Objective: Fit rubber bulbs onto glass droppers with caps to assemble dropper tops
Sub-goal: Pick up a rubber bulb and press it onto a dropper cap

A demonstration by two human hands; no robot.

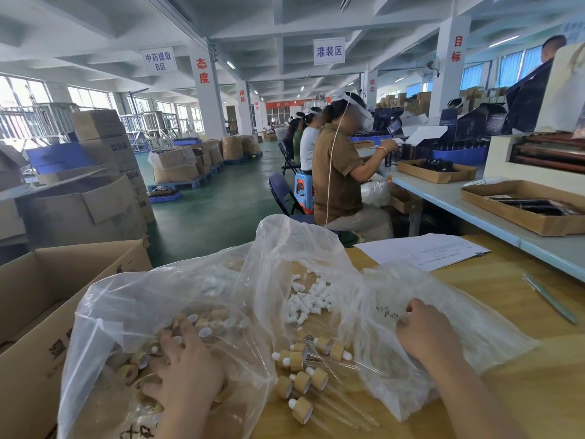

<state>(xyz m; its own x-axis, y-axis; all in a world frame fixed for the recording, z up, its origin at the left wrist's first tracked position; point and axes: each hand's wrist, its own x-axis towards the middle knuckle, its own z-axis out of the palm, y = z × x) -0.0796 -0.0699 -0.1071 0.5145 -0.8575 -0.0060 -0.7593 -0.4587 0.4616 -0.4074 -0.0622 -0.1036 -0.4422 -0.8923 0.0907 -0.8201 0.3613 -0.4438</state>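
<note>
Your L hand (186,365) deep in cap bag (104,312), table (522,375) left edge; grip unclear; R hand (424,331) curled on right bag (474,327), hold unclear; bulbs (307,301) mid-table, soft, light; pinch sides; finished tops (300,359) near front edge, glass fragile; hold by cap.

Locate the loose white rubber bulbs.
Head view, centre of the table: the white rubber bulbs lie piled in the open clear bag, just beyond the assembled dropper tops, between the left hand and the right hand.
</note>
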